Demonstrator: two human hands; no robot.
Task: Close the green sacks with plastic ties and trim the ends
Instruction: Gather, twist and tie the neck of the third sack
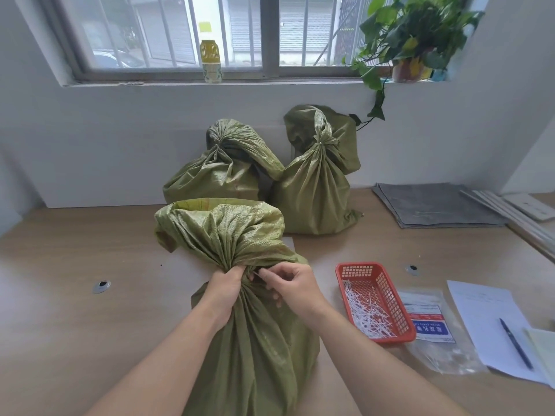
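Observation:
A green woven sack stands on the wooden table right in front of me, its mouth gathered into a neck. My left hand grips that neck from the left. My right hand pinches a thin white plastic tie at the neck, fingers curled round it. Two more green sacks stand against the wall behind: the left one and the right one, both with tied necks.
A red mesh basket holding several white ties sits to the right, beside a clear plastic bag, paper and a pen. Grey folded cloth lies at the back right. A bottle and plant stand on the windowsill.

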